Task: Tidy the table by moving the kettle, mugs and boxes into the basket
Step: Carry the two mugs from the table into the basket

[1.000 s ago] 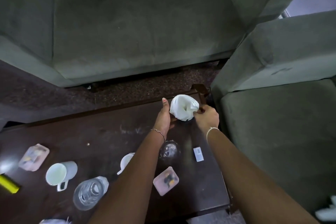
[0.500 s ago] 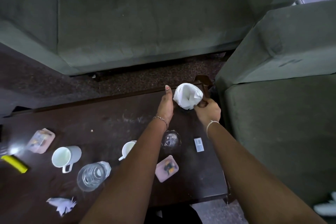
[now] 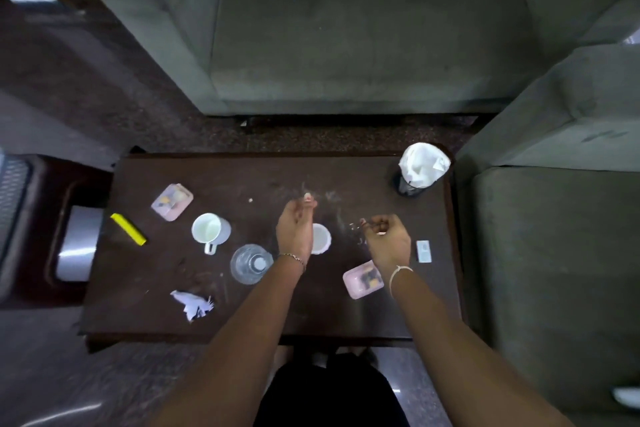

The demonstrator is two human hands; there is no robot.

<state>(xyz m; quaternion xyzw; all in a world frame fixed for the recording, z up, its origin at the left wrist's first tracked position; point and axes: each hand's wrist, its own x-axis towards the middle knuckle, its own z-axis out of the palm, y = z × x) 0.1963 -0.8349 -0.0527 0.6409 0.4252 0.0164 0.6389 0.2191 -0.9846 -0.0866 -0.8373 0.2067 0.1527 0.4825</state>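
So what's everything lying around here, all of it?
dark wooden table: one, brown, centre
white mugs: two, one left of centre, one partly behind the left hand
pink plastic boxes: two, far left, near right
clear glass: one, centre front
dark cup lined with white bag: one, far right corner
yellow bar: one, left edge
crumpled white paper: one, front left
small pale card: one, right
grey sofas: two, behind and right
left hand, right hand: above the table, seemingly empty

Two white mugs stand upright mid-table: one [image 3: 211, 231] with its handle toward the near edge, the other [image 3: 321, 238] half hidden. Two pink boxes lie flat, one far-left [image 3: 172, 202], one near-right [image 3: 363, 279]. A clear glass kettle [image 3: 251, 264] sits between the mugs.
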